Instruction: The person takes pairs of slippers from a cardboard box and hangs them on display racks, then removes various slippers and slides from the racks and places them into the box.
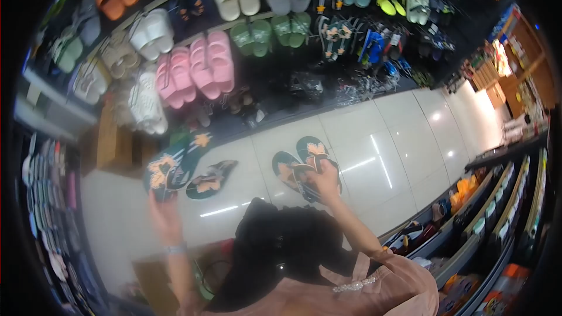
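Note:
My left hand (165, 216) grips dark green flip-flops (186, 161) with an orange leaf print by their lower end. Beside them a second sole (205, 187) with the same print hangs at an angle; whether it is tied to them I cannot tell. My right hand (325, 182) is closed around the straps of another pair of green flip-flops (287, 167), also printed in orange, held with the soles side by side. Both pairs are above the tiled floor, in front of the display shelves.
Ahead, a dark rack (275, 82) bears rows of slippers, among them pink slides (212, 64) and green slides (252, 38). A cardboard box (114, 140) stands at left. Packed shelves (50, 210) line the left side, divided bins (468, 228) the right. Pale floor tiles (386, 140) run rightward.

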Available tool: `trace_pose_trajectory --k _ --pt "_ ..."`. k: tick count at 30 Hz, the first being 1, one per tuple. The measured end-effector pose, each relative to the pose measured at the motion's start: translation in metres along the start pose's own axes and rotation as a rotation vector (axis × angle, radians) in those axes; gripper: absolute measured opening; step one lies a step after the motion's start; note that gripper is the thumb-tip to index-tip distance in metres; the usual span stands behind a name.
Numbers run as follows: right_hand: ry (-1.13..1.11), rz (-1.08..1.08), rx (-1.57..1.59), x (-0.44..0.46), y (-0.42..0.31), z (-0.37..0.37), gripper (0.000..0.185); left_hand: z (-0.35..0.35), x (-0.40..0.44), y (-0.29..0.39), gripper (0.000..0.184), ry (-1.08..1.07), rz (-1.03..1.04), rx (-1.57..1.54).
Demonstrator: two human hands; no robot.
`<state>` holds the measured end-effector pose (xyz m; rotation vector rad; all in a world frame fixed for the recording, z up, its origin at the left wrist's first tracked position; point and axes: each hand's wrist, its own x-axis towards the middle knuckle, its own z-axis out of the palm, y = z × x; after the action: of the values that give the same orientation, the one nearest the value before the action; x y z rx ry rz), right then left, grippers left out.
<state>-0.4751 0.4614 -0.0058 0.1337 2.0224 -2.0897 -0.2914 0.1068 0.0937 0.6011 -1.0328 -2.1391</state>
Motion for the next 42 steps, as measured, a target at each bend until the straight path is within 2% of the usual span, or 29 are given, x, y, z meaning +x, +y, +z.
trace_pose_trajectory --k 1,4,8,14,21,25,32,42 --pt "0.045 -0.024 0.006 0.005 0.001 -0.007 0.024 0.019 0.010 -0.008 0.036 -0.026 -0.014 0.008" --pt "0.136 -0.025 -0.008 0.022 -0.001 -0.023 0.024 0.078 0.040 -0.036 0.039 -0.154 -0.246 -0.117" --pt "0.266 -0.061 0.069 0.055 -0.004 -0.030 0.024 0.125 0.089 -0.075 0.042 -0.320 -0.436 -0.202" --pt "0.385 -0.065 0.128 0.123 -0.029 -0.023 0.023 0.179 0.168 -0.130 0.036 -0.476 -0.473 0.001" --pt "0.491 -0.043 0.189 0.215 -0.056 -0.002 0.023 0.238 0.234 -0.149 0.027 -0.587 -0.638 0.089" --pt "0.594 -0.035 0.126 0.257 -0.080 0.010 0.023 0.260 0.271 -0.167 0.026 -0.639 -0.651 0.129" --pt "0.655 -0.113 0.130 0.342 -0.087 -0.014 0.021 0.296 0.311 -0.192 0.025 -0.663 -0.629 0.152" --pt "0.653 -0.156 0.102 0.491 -0.100 -0.080 0.019 0.361 0.324 -0.231 0.024 -0.536 -0.568 0.160"
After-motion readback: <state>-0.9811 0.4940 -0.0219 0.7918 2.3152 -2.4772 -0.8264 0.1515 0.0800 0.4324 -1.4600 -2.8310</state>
